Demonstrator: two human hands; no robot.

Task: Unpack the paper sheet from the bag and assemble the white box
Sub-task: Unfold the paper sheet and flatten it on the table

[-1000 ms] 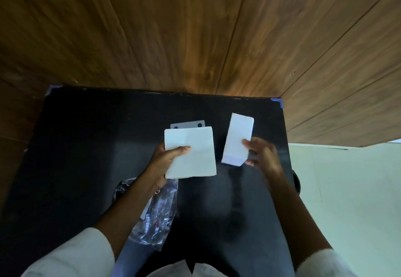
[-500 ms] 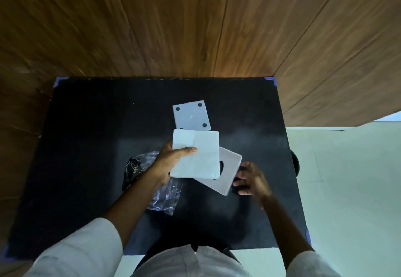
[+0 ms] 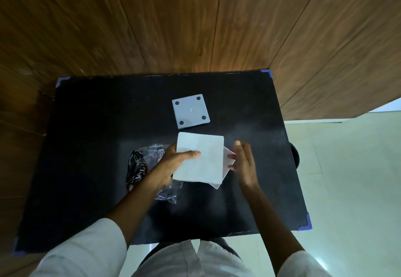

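Note:
My left hand [image 3: 173,164] grips a folded white paper sheet [image 3: 206,157] by its left edge, thumb on top, holding it above the black table [image 3: 91,146]. Under the sheet's right side lies a white box panel [image 3: 227,164], mostly hidden. My right hand [image 3: 244,164] is beside that panel with fingers spread, its fingertips at the panel's right edge. A second white square panel [image 3: 191,111] with a dark dot at each corner lies flat farther back on the table. The crumpled clear plastic bag [image 3: 143,168] lies left of my left hand.
A wooden wall [image 3: 195,20] rises right behind the table's far edge. Pale floor [image 3: 347,179] shows to the right. The table's corners carry purple tape [image 3: 307,224]. My white sleeves and lap are at the bottom.
My right hand laid the white panel down under the sheet and has opened beside it. The view shifted, so the dotted panel shows fully.

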